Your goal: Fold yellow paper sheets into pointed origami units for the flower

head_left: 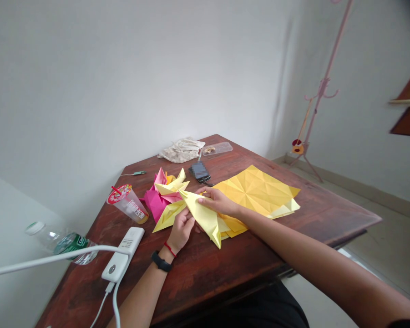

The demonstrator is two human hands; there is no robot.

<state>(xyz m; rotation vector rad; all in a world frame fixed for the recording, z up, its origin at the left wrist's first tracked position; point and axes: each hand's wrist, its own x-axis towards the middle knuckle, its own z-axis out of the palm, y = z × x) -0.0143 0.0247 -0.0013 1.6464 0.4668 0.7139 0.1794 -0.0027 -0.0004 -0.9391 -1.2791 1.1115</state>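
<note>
My left hand [181,228] and my right hand [221,201] both have their fingers clamped on the folded yellow paper [206,214], in the middle of the worktop [205,273], toward the near side. Pink and yellow folds [154,204] sit just left of it. Big creased sheets [252,186] lie to its right. A cup [133,207] stands farther left, and a cloth [181,151] lies at the far side

A reddish-brown wooden table [198,278] lies under the right hand [218,201]. Beyond the hand rises a pale wall [157,73]; far to the hand's right, a pink coat stand [324,85] on tiled floor [394,241].
</note>
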